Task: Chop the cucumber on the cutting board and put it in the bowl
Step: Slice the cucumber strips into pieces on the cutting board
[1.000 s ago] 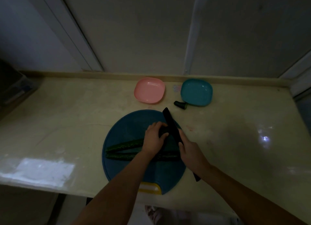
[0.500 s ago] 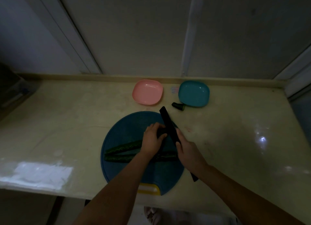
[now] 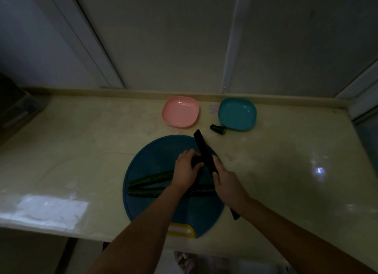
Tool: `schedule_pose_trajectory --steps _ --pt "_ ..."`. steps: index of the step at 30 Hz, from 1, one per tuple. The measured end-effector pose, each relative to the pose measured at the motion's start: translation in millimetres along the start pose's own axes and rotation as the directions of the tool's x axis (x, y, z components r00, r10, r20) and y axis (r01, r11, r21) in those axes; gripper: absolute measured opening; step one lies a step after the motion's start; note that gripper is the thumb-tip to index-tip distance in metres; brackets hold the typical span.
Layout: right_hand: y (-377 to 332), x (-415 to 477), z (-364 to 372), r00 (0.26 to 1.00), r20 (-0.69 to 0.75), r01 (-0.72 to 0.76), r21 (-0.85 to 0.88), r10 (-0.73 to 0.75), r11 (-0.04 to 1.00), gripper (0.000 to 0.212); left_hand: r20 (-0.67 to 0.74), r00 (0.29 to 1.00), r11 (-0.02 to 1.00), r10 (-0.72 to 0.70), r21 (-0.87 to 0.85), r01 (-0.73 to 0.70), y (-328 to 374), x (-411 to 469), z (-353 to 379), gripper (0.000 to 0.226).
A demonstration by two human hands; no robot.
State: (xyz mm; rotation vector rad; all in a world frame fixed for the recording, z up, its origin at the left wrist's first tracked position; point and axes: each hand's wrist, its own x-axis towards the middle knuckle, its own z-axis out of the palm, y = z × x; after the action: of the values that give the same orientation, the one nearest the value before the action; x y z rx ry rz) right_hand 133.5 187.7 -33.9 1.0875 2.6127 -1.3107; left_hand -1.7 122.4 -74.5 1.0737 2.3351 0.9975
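While the cucumber [image 3: 151,178] is held down on the cutting board [image 3: 155,151] by the curled left hand [image 3: 185,171], the knife [image 3: 202,149] is gripped by the right hand [image 3: 227,183]; fingertips should be kept tucked, the blade brought straight down.

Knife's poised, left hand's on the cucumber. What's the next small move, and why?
Probably press the knife down through the cucumber just right of the left hand. The right hand grips the handle, the blade sits across the held end, and both long pieces on the cutting board look unchopped.
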Motion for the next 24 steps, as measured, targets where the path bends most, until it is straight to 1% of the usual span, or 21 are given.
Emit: schedule_pose_trajectory --steps 5,10,16,21,24 --pt "0 6 8 1.000 0.022 0.019 -0.029 -0.018 0.999 0.058 0.020 1.000 1.000 0.011 0.006 -0.011 -1 0 -2 0.019" --pt "8 2 8 0.999 -0.002 0.040 -0.027 -0.040 0.999 0.060 0.060 0.998 1.000 0.016 -0.013 -0.016 -2 0 -4 0.020" --pt "15 -10 12 1.000 -0.012 0.020 0.006 -0.020 1.000 0.059 0.069 0.997 1.000 0.018 -0.007 -0.018 -1 0 -4 0.024" --pt "17 -12 7 0.999 -0.033 -0.006 0.062 0.008 0.998 0.057 0.056 0.998 1.000 0.022 0.008 -0.022 1 -1 -5 0.022" --pt "12 -14 2 0.999 -0.048 0.007 0.088 -0.002 0.996 0.056 0.048 0.999 1.000 0.013 -0.008 -0.013 2 -1 -6 0.020"
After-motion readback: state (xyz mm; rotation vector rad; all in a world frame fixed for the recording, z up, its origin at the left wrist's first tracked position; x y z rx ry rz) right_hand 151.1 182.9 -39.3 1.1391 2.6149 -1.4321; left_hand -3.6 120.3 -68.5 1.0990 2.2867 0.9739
